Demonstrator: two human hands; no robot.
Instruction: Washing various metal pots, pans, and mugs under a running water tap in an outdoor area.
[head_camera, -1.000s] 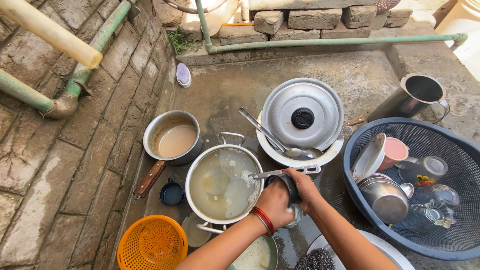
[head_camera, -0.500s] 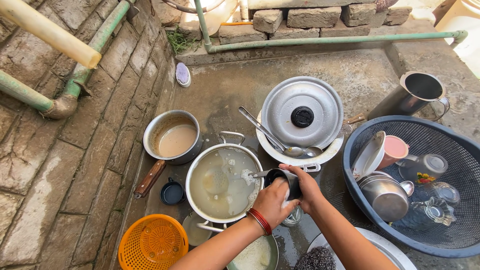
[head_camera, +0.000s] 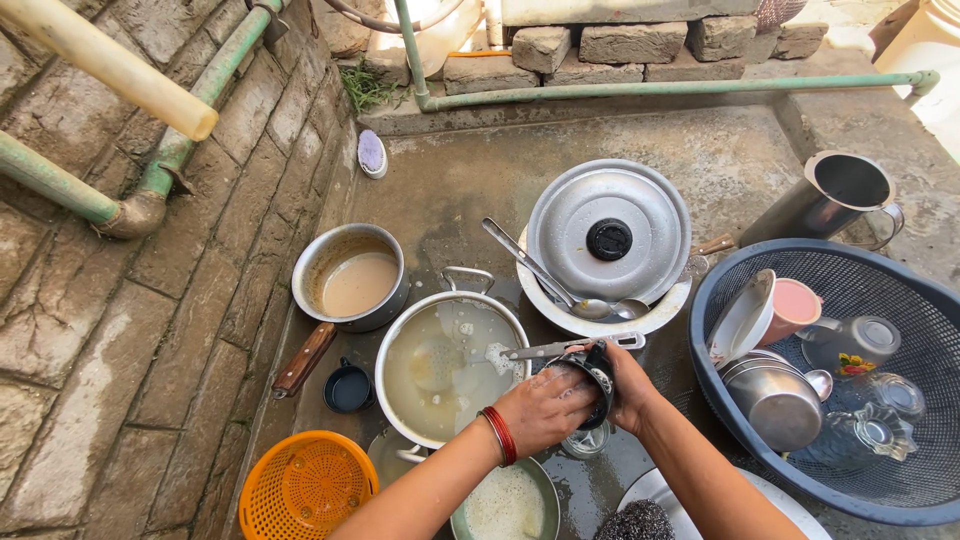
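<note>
Both hands are closing around a small dark round cup with a pale rim: the left hand, a red bangle on its wrist, is cupping it from the near side with fingers curled over the top, while the right hand is gripping its far side. What lies inside the cup is hidden. It is sitting tilted, mouth facing roughly toward the camera, just over the right rim of a large round steel pot of cloudy, foamy water standing on the wet concrete surface. A flat metal spatula is lying across that rim, long axis left to right, handle toward the hands. A dull aluminium lid with a black knob is resting behind, and a blue plastic mesh basket of washed cups is standing to the right.
</note>
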